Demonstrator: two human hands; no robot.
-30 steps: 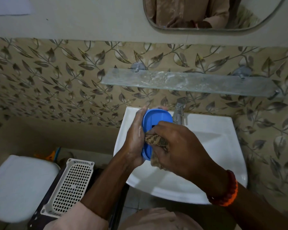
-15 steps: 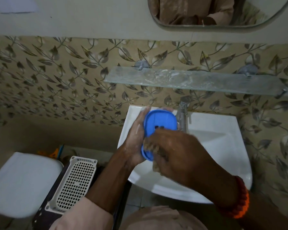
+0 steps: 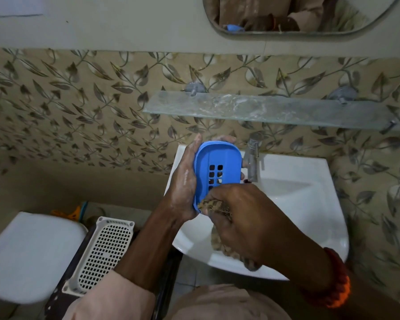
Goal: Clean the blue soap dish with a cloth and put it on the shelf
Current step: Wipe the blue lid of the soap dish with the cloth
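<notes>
- The left hand holds the blue dish upright over the sink, its fingers curled round the far rim and the palm against the left edge.
- The dish's hollow side faces the camera; a grid of square drain holes shows near its middle.
- The right hand is closed on a brown patterned cloth, its fingers bunched tight around it.
- The cloth touches the lower end of the dish; more of it hangs below the hand over the basin.
- White suds or streaks mark the back of the left hand.
- A steel tap stands just right of the dish, at the back of the sink.
- The glass shelf is fixed to the leaf-patterned wall above the tap, its surface smeared.
- An orange bracelet circles the right wrist.
- A white perforated basket lies left of the sink, beside a white toilet lid.
- The mirror at the top reflects a bit of the dish.
</notes>
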